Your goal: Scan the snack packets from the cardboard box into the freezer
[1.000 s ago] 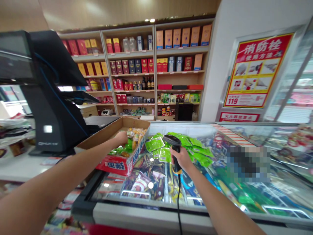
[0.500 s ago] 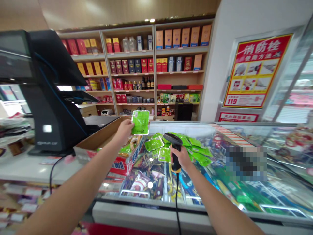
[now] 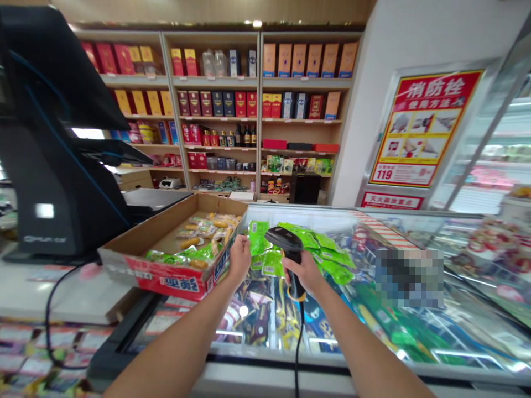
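Note:
My right hand (image 3: pixel 305 272) is wrapped around the grip of a black and orange barcode scanner (image 3: pixel 286 240), whose head points left and whose cable hangs down. My left hand (image 3: pixel 240 255) is closed at the edge of a green snack packet (image 3: pixel 258 235), just left of the scanner head. Other green packets (image 3: pixel 332 254) lie in a loose pile on the glass freezer top (image 3: pixel 265 213), behind and right of the scanner. Left of my left hand stands an open cardboard box (image 3: pixel 136 273) with small wrapped snacks and some green packets inside.
A black checkout terminal (image 3: pixel 53 166) stands on the counter at the left, its cable (image 3: pixel 50 315) looping down. Shelves of boxed goods (image 3: pixel 224 102) line the back wall. A fire hydrant poster (image 3: pixel 427 127) hangs at the right. Packaged goods show through the freezer glass.
My left hand has brought the green packet down and right, from above the box to beside the scanner head. The scanner stays in my right hand. The view has shifted, showing more of the box.

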Demonstrator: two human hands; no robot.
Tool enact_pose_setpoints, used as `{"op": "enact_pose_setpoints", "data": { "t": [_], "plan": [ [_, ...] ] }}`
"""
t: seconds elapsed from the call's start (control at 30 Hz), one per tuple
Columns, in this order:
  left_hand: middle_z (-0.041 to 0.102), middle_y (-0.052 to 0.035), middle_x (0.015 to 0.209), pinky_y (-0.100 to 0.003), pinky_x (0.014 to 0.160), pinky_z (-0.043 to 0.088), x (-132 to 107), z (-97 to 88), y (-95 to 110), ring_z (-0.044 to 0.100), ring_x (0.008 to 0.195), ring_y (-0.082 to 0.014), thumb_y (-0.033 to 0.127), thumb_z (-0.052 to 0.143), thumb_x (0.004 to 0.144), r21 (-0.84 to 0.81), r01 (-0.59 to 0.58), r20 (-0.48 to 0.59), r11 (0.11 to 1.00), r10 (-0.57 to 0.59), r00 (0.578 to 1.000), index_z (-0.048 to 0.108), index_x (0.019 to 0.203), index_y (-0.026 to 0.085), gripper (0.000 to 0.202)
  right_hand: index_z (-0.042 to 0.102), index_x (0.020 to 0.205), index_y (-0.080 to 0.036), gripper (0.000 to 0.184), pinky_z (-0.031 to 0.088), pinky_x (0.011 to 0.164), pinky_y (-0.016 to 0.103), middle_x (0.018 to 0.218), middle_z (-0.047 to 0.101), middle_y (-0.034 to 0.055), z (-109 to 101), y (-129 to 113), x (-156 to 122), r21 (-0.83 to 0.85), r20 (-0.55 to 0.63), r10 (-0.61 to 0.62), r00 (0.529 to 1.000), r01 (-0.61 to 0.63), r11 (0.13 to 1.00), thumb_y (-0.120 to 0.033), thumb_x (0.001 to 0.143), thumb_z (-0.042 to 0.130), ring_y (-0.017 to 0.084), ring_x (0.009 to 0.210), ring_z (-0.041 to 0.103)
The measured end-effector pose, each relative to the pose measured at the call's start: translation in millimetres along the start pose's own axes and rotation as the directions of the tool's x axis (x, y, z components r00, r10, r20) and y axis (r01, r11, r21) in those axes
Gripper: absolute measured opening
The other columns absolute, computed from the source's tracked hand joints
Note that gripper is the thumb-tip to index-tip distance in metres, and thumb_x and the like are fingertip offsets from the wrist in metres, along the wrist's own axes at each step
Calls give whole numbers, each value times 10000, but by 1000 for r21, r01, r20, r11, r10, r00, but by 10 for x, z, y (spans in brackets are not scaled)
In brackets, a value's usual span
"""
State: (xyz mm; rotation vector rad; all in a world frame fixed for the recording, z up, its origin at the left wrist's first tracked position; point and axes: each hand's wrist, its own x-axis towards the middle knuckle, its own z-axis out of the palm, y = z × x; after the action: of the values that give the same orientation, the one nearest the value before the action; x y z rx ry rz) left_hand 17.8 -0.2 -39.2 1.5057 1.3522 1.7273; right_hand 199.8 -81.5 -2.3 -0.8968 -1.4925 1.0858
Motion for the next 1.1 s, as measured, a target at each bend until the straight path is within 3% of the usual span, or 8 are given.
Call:
{"op": "enact_pose_setpoints", "data": {
  "t": [0.17,0.4,0.67,0.83,0.97,1.1],
  "plan": [
    [552,35,638,-238,658,378,-56,-41,102,541,642,-142,164,501,816,98,-59,45,993,55,997,505,743,214,89,556,708,-195,203,429,416,263,444,549,-32,11,17,-4,-125,-6,-2,1000,1,992,-368,715,661,144,355,519],
    [473,55,595,-234,589,321,-101,-10,81,463,565,-121,180,454,854,154,-184,88,971,172,981,479,755,210,107,567,751,-186,193,427,435,254,458,553,-39,-10,47,-19,-99,23,-4,1000,6,995,-368,759,632,131,369,513],
    [485,51,596,-234,580,314,-106,-14,63,461,559,-118,180,458,842,137,-199,62,970,192,979,496,753,204,99,565,738,-187,187,415,429,246,455,552,-42,-13,37,-15,-85,35,-4,999,7,996,-360,765,630,125,362,508],
    [541,38,611,-239,602,358,-36,20,1,513,590,-132,187,484,816,62,-131,13,990,130,991,524,754,199,75,562,685,-185,223,434,417,251,448,558,-22,-16,82,13,-77,-11,3,1000,-4,997,-379,757,647,130,361,515],
    [619,-1,655,-254,628,423,145,116,-87,585,637,-156,168,515,773,-29,8,-41,1000,-10,999,556,724,179,65,568,704,-177,250,438,386,244,468,556,-25,-55,124,66,-16,-138,-4,990,2,1000,-402,727,674,129,356,523],
    [653,-38,645,-275,614,471,331,210,-141,628,632,-184,133,530,747,-26,132,29,991,-132,991,598,703,154,84,573,751,-173,291,431,355,245,485,546,-36,-107,148,134,72,-270,-11,963,32,997,-440,700,676,126,338,513]
  ]
}}
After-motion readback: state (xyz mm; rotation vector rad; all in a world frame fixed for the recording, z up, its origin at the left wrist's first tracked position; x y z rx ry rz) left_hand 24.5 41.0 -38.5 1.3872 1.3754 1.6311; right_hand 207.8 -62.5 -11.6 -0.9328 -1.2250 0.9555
